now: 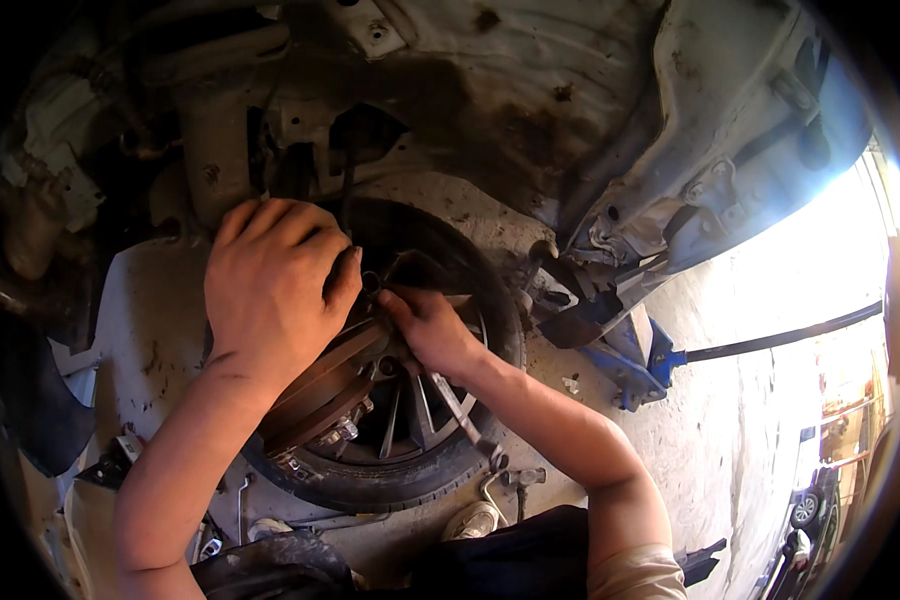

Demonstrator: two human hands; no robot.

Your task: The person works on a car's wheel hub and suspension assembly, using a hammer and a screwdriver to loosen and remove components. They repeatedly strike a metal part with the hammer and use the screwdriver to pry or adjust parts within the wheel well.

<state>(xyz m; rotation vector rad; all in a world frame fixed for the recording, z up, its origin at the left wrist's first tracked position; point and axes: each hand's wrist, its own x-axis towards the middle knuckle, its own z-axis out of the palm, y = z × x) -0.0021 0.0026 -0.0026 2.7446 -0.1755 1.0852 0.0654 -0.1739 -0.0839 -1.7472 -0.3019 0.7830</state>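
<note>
My left hand (275, 285) is curled over the dark suspension parts below the strut (213, 150). Its fingers bend round something that the hand itself hides. To its right, my right hand (430, 330) is closed, its thumb beside a small round dark fitting (371, 283). A metal wrench (457, 408) sticks out from under that palm, slanting down to the right with a ring end at its tip. Just below both hands sits a rusty brake disc (320, 390) with wheel studs. Beneath it a spoked wheel with a black tyre (365, 495) lies flat on the floor.
At the right stands a blue floor jack (642, 365) with a long black handle (785, 333). A hammer (522, 478) lies near my shoe (472, 520). The dirty wheel-arch panel (530, 90) hangs overhead. A pale curved panel (155, 330) is at the left.
</note>
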